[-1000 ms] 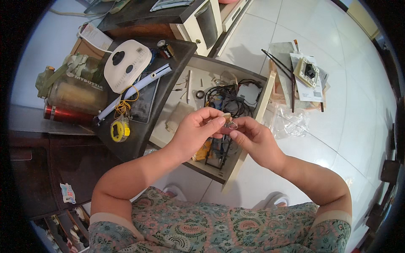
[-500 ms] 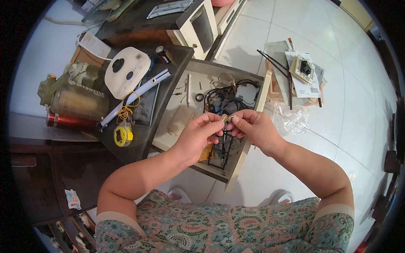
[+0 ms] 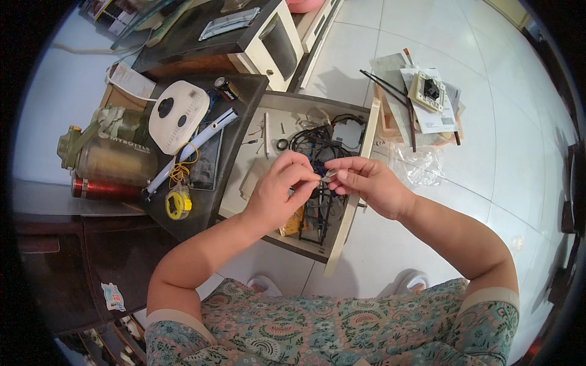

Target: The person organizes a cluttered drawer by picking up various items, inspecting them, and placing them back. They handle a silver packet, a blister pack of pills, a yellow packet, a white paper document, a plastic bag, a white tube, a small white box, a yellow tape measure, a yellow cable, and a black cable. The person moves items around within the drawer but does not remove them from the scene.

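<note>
White tiled floor (image 3: 506, 152) (shadowed in places)

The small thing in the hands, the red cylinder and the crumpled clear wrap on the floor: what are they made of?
Small thing: perhaps metal, since it looks thin with a pale shine, but too small to be sure.
Red cylinder: probably metal with a glossy coating, given its bright reflections and silvery band.
Clear wrap: likely thin, shiny plastic film, being transparent and wrinkled.

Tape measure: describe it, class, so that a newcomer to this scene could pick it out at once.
Left of the open drawer is a dark tabletop. Near its lower end, beside the white tube, lies the tape measure: the only rounded bright-yellow case there, with a dark patch on its face.
</note>
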